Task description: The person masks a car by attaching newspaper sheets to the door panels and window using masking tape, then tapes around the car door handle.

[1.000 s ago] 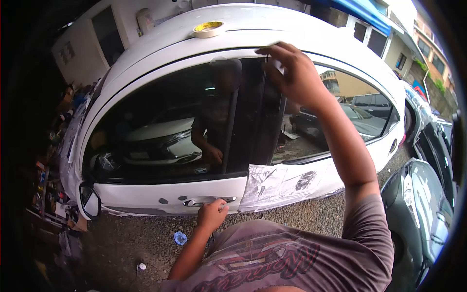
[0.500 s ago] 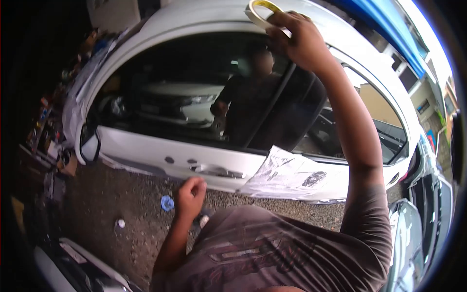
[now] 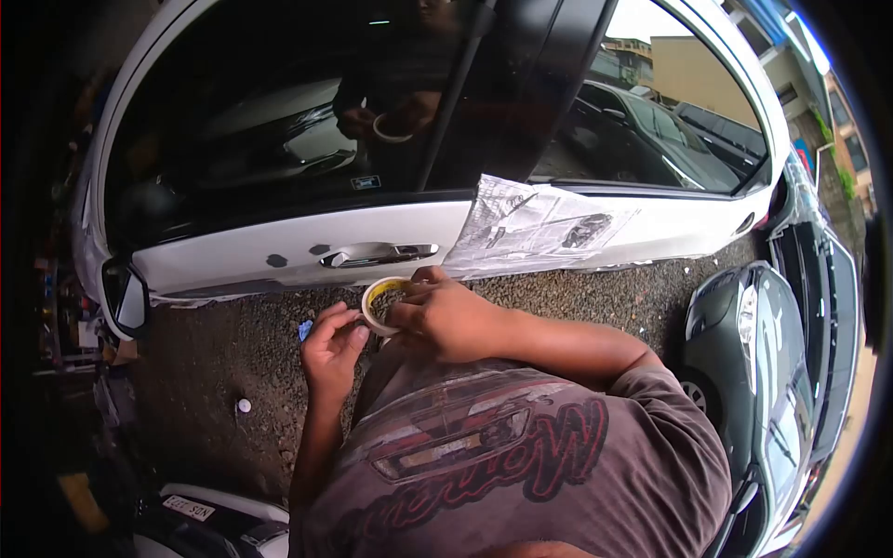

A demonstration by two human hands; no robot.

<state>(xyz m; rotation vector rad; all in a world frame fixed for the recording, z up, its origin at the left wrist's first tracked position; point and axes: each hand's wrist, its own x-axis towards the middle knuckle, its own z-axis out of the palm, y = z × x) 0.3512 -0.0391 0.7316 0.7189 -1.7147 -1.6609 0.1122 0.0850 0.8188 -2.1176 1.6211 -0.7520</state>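
A roll of masking tape (image 3: 366, 309) with a yellow inner core is in my right hand (image 3: 451, 318), its fingers wrapped round the roll's right side. My left hand (image 3: 330, 352) is at the roll's left edge, thumb and fingers drawn together on the tape there; the exact bit pinched is too small to see. Both hands are in front of my chest, just below the white car door (image 3: 223, 246). A chrome door handle (image 3: 381, 254) is just beyond them. Newspaper sheets (image 3: 549, 228) cover part of the door to the right of the handle.
Dark grey patches (image 3: 276, 261) mark the door left of its handle. A side mirror (image 3: 126, 296) sticks out at the left. Gravel ground (image 3: 260, 372) holds a small white round item (image 3: 244, 405) and a blue scrap (image 3: 305, 329). A grey car (image 3: 744, 353) stands at the right.
My right hand has come down from the car's roof edge with the tape roll to chest height. My left hand has moved slightly left and up to meet it. The view has tilted down.
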